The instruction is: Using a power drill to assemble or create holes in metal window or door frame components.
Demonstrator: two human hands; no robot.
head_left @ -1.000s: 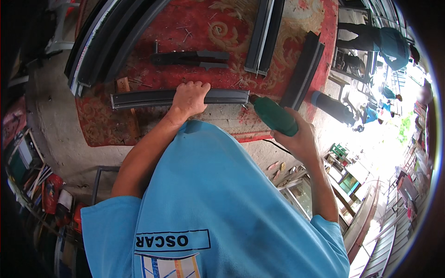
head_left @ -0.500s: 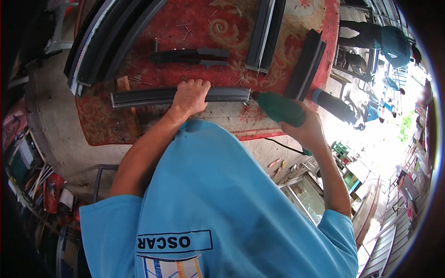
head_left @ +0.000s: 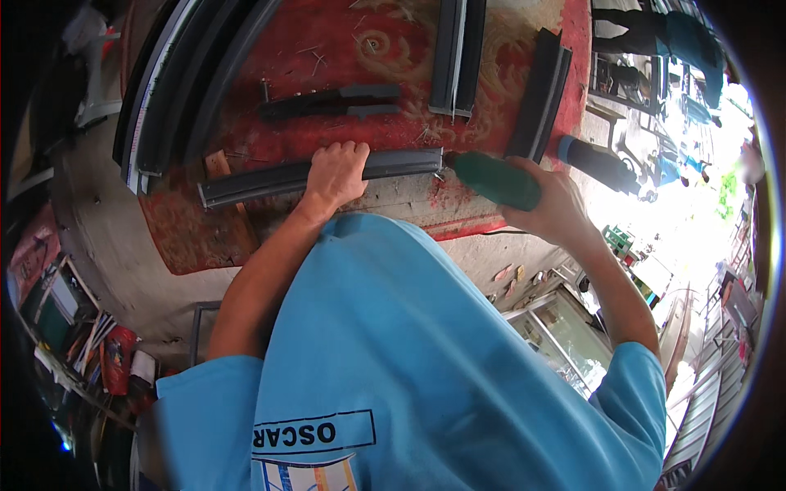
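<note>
My left hand point(head_left: 337, 173) is wrapped over the middle of a short dark-grey metal profile point(head_left: 262, 183) lying near the front edge of the table. In my right hand point(head_left: 558, 204) is a green power drill point(head_left: 495, 180), its body pointing left. The drill's nose is right by the profile's right end; whether the bit touches it is too small to tell. A dark clamp-like tool point(head_left: 327, 101), its exact kind unclear, lies just beyond the profile.
A red patterned cloth point(head_left: 286, 61) covers the table. Long dark profiles point(head_left: 184, 90) lie at the left, another point(head_left: 455, 57) at the back, and a shorter one point(head_left: 540, 98) at the right. Slim metal bits are scattered about. A person point(head_left: 688, 45) stands at the far right.
The picture has turned slightly, so the profile's left end appears lower. My right forearm sits a little further right; both hands keep their holds, and the drill stays at the profile's end.
</note>
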